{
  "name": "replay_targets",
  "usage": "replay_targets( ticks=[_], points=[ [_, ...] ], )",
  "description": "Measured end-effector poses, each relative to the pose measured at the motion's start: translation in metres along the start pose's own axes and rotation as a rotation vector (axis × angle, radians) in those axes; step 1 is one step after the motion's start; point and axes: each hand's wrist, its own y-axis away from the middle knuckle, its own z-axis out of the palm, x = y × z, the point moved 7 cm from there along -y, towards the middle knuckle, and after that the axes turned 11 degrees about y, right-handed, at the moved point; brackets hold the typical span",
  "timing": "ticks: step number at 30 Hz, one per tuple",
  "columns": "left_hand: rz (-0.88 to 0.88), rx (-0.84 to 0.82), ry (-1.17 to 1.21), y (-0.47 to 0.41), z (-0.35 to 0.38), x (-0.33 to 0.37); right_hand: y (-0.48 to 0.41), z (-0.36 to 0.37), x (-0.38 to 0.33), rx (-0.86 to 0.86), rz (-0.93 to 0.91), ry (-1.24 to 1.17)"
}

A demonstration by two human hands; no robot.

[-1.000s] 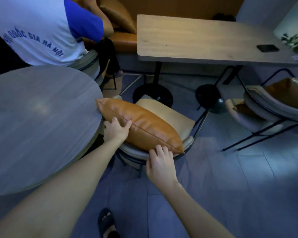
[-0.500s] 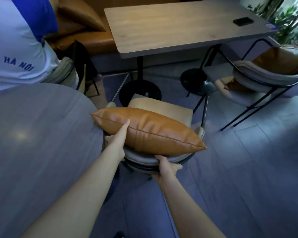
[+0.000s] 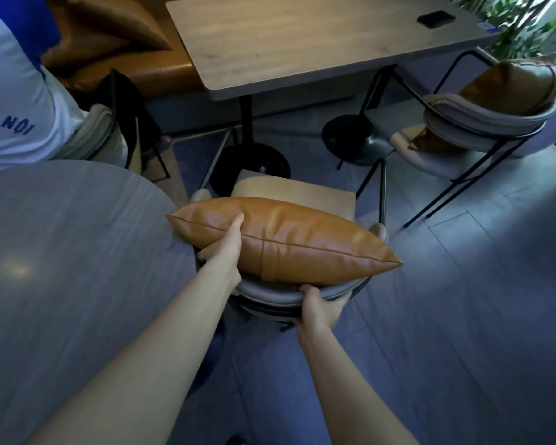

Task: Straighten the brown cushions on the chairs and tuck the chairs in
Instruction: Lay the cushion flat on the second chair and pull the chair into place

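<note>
Here the left hand's (image 3: 227,248) grip pinches the cushion's (image 3: 289,240) left half.

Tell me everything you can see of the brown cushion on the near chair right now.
The brown cushion is a plump oblong pillow in glossy tan, leather-like material, with a piped seam along its edge and pointed corners. It stands on its long edge against the near chair backrest, over the beige seat. The left hand grips it near its left end, thumb across the front. The right hand holds the backrest rim just beneath it.
</note>
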Motion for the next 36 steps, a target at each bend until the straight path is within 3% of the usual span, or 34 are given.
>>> replay_targets(
  ticks=[18, 24, 36],
  points=[
    [0.014, 0.035, -0.026, 0.01, 0.019, -0.022, -0.051, -0.02, -0.035, -0.279, -0.065, 0.231],
    [0.155, 0.044, -0.01, 0.007, 0.038, -0.025, -0.081, -0.026, -0.069, -0.361, -0.097, 0.332],
    [0.213, -0.042, 0.142, -0.008, 0.078, 0.005, -0.141, 0.01, -0.149, -0.427, -0.192, 0.494]
  ],
)
